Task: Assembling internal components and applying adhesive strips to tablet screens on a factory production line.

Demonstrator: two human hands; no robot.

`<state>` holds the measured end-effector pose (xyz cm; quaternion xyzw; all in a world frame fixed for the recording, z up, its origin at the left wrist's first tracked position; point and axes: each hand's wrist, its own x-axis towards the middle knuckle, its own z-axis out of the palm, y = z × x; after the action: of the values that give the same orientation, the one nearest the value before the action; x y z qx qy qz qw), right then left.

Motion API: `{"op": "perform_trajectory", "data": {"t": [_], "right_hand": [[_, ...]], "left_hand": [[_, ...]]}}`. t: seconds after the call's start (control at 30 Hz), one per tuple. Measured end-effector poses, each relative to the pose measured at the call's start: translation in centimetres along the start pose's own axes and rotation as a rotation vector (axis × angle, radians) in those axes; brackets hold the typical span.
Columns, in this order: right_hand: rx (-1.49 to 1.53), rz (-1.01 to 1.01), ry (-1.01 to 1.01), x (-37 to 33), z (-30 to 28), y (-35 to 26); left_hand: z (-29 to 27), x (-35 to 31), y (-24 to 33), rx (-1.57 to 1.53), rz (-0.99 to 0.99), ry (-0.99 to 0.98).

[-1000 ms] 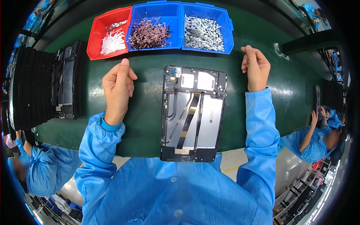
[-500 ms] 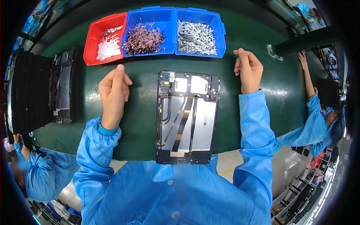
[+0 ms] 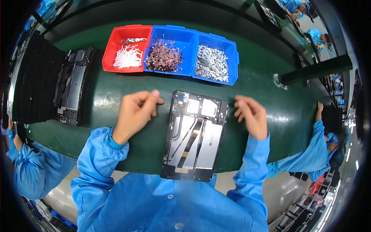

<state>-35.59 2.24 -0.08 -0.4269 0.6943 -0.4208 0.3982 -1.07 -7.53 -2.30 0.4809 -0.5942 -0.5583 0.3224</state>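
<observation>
Head view shows an opened tablet back (image 3: 194, 137) lying flat on the green table (image 3: 270, 116), its short lower edge at the table's near rim and its top end, with two pale square patches and dark ribbon strips running down the middle, pointing toward the bins. The left hand (image 3: 135, 112) hovers just beside the tablet's upper left corner, fingers curled loosely with thumb and forefinger pinched close; whether something tiny sits between them is too small to tell. The right hand (image 3: 251, 115) hangs just off the upper right corner, fingers half spread and bent, holding nothing that shows. Neither hand touches the tablet. To work well here, I judge both hands should come in from the sides and settle on the frame edges, clear of the thin ribbons. Beyond the tablet stand a red bin (image 3: 125, 52) of white pieces, a blue bin (image 3: 168, 50) of dark brownish pieces and a second blue bin (image 3: 214, 58) of silvery pieces. Well to the left lies a stack of dark frames (image 3: 73, 85).
</observation>
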Motion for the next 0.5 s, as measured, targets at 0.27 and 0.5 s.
{"op": "perform_trajectory", "data": {"t": [0.27, 0.5], "right_hand": [[-0.325, -0.189, 0.169, -10.6, 3.9, 1.1], [-0.289, -0.117, 0.146, -13.0, 7.2, 0.2]], "left_hand": [[0.9, -3.9, 2.0, 0.359, 0.201, -0.180], [2.7, -5.7, 2.8, 0.394, 0.199, -0.126]]}}
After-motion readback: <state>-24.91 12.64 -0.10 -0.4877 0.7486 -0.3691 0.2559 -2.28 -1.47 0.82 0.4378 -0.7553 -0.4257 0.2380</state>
